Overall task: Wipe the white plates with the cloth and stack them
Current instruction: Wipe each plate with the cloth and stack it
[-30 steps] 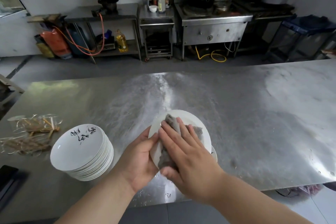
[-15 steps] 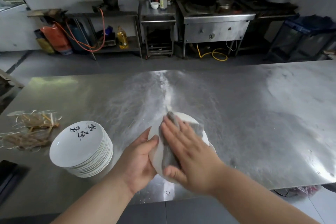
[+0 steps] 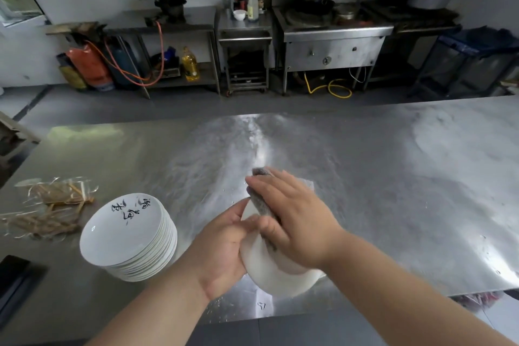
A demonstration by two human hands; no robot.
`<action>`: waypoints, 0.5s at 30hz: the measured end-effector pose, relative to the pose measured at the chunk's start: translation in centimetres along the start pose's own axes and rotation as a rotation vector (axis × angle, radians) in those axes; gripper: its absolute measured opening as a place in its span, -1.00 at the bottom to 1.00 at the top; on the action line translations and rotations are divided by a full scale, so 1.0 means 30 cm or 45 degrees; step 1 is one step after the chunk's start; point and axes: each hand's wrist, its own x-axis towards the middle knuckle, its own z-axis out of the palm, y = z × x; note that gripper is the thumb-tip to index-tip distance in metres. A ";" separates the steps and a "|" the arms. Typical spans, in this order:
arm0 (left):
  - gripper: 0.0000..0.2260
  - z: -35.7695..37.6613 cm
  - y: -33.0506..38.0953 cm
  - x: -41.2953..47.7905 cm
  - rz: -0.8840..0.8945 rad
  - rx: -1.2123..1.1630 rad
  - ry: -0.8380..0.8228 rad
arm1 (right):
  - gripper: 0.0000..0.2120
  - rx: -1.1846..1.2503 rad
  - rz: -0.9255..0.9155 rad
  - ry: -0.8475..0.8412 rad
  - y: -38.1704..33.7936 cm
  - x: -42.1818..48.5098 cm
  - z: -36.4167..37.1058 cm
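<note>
A white plate (image 3: 269,275) is held tilted above the steel table, near its front edge. My left hand (image 3: 222,250) grips the plate's left rim, thumb on the upper face. My right hand (image 3: 297,219) lies flat on a grey cloth (image 3: 259,202) and presses it against the plate's face; most of the cloth is hidden under the palm. A stack of several white plates (image 3: 129,236) with black brush writing on the top one stands to the left.
Bundles of wooden sticks in clear wrap (image 3: 50,211) lie at the table's left edge. A dark flat object (image 3: 14,278) sits at the front left corner. The steel table (image 3: 393,177) stretches to the right. Stoves, shelves and gas cylinders stand across the aisle.
The plate has been lifted and tipped more upright. My right hand with the cloth has slid up and across its face. The left hand's thumb has moved further onto the plate.
</note>
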 end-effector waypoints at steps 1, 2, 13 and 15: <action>-0.65 -0.002 -0.001 -0.002 0.002 0.004 -0.008 | -0.39 -0.010 0.039 0.015 0.016 0.019 -0.010; -0.64 -0.009 0.001 -0.004 0.007 0.006 -0.012 | -0.46 0.004 0.119 0.035 0.034 0.026 -0.012; -0.65 -0.035 0.012 -0.013 -0.037 0.071 -0.104 | -0.59 -0.023 -0.026 0.008 0.033 -0.016 -0.014; -0.63 -0.031 0.030 -0.005 0.037 0.017 -0.059 | -0.57 0.066 0.246 0.062 0.067 0.012 -0.031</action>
